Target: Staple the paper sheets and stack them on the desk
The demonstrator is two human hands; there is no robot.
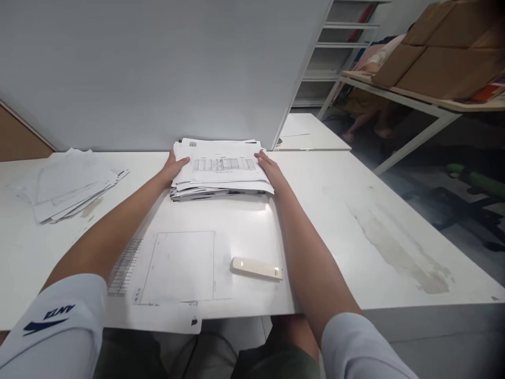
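A thick stack of printed papers (223, 166) lies against the grey partition at the back of the white table. My left hand (173, 166) grips its left edge, with the thumb on the top sheet. On the opposite edge is my right hand (270, 167), its fingers resting over the top sheet and the side. Some of the lower sheets stick out unevenly at the front. Nearer to me, between my forearms, are loose printed sheets (181, 266) and a slim cream-coloured object (256, 268) with a rounded end; its kind is unclear.
A messy pile of papers (74, 181) lies at the left of the table (323, 221). The grey partition (165, 68) stands behind. At the right, cardboard boxes (445, 66) sit on another table, with a person partly visible behind it.
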